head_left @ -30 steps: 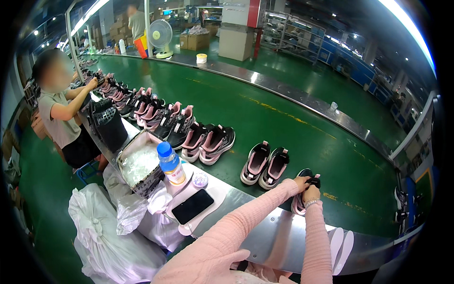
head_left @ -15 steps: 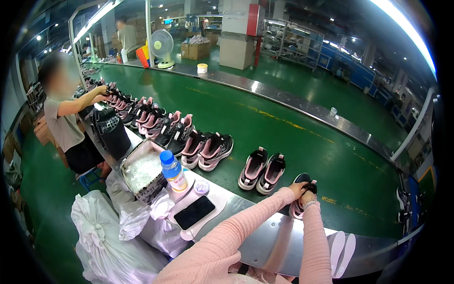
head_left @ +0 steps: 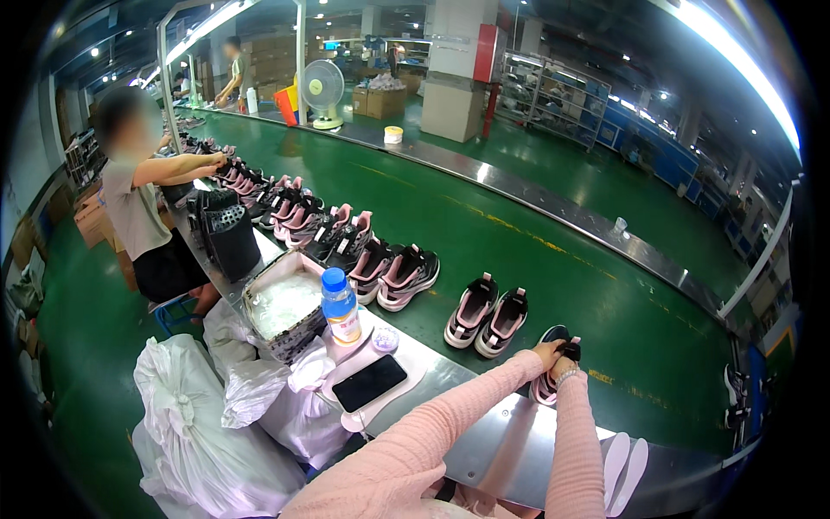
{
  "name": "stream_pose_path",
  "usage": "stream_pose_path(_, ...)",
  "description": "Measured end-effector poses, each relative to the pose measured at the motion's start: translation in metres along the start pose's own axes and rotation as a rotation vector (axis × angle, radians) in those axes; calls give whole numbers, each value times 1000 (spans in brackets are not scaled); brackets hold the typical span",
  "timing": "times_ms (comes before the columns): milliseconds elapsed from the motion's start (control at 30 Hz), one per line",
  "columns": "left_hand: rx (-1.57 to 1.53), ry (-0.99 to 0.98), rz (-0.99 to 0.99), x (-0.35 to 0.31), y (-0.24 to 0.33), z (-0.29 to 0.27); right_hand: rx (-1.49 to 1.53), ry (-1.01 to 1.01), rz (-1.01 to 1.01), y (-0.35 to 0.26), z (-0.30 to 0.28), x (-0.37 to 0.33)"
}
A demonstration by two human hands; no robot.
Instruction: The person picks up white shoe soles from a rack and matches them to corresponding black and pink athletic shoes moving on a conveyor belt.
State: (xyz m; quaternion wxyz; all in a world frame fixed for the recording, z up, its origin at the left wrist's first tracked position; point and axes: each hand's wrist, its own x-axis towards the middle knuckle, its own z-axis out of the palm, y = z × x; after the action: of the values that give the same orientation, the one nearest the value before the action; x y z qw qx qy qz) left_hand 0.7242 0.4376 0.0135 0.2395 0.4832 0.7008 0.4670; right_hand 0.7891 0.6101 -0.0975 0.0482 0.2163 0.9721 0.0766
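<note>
Both my hands are at a black and pink sneaker (head_left: 542, 394) on the edge of the green belt. My left hand (head_left: 546, 353) has its fingers closed at the shoe's upper, near the tongue. Close beside it, my right hand (head_left: 565, 367), with a beaded bracelet at the wrist, grips around the shoe's opening. The fingertips are partly hidden. To the left stands a matching pair of sneakers (head_left: 486, 316), apart from my hands. Two pale insoles (head_left: 626, 474) lie on the metal ledge to the right of my right forearm.
A phone (head_left: 370, 383), a blue-capped bottle (head_left: 341, 307) and a bin of white packets (head_left: 290, 303) stand at left on the metal ledge (head_left: 467, 432). White sacks (head_left: 194, 424) lie below. More sneakers (head_left: 346, 242) line the belt toward a seated co-worker (head_left: 138, 208).
The view has shifted slightly, so the scene sits a little further right and lower. My hands stay at the same sneaker. The co-worker's arms have stretched out straighter over the belt.
</note>
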Motion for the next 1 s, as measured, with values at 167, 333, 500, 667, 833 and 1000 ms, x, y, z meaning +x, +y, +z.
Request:
stream_pose_path(167,42,50,-121,-1,-9,-16,404,-165,170,-76,-94,-38)
stream_pose_path(333,73,116,57,12,1,-4,641,653,65,-112,-130,-141)
stream_pose_path(500,337,215,407,-9,32,0,1057,465,278,-85,-104,-287)
stream_pose_path(667,681,-245,-138,15,13,25,1651,577,666,-108,-76,-332)
stream_pose_path(833,503,-66,-240,14,20,36,1571,737,846,-120,-78,-330)
stream_pose_path(1000,456,-13,-343,7,55,38,1545,639,731,-110,-53,-337)
